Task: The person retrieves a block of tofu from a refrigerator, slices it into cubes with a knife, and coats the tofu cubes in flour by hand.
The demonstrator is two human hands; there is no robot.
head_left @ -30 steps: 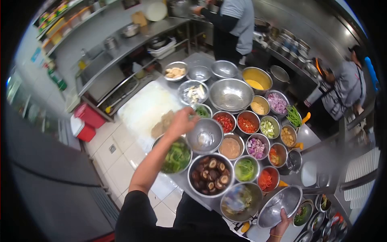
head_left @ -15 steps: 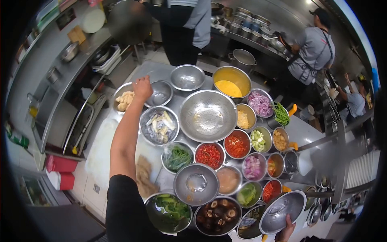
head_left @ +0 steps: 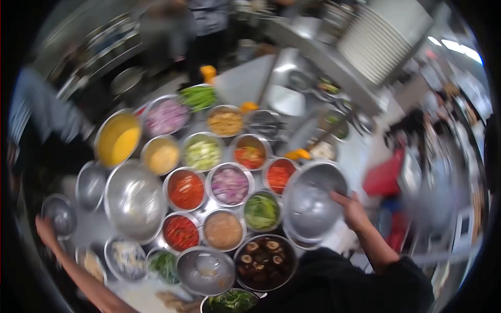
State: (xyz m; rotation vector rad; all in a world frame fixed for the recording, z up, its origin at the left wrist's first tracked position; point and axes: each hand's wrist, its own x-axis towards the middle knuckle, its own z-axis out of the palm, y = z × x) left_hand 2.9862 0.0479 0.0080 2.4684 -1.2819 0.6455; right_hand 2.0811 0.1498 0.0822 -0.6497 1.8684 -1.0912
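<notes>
At the right, my right hand (head_left: 356, 213) grips the rim of a large metal mixing bowl (head_left: 315, 201), which looks empty and is tilted. That bowl hangs over the right end of the bowls, partly hiding what lies under it. Far to the left, my left hand (head_left: 46, 232) is by the edge of a small metal bowl (head_left: 61, 215); motion blur hides its fingers. Beneath the left forearm is a bowl of pale beige pieces (head_left: 91, 266). Close by stand a bowl of whitish strips (head_left: 126, 258) and a wide perforated metal bowl (head_left: 134, 201).
Several bowls crowd the metal table: chopped red chilli (head_left: 182, 232), diced purple onion (head_left: 230, 183), mushrooms (head_left: 266, 263), yellow liquid (head_left: 123, 146), green leaves (head_left: 262, 211). A shelf with stacked white plates (head_left: 378, 44) overhangs at upper right. Other people (head_left: 209, 18) stand beyond the table.
My view has swung to the right, so the table has turned and shifted left. My right hand and its bowl now show more fully. The left hand stays near the small bowls.
</notes>
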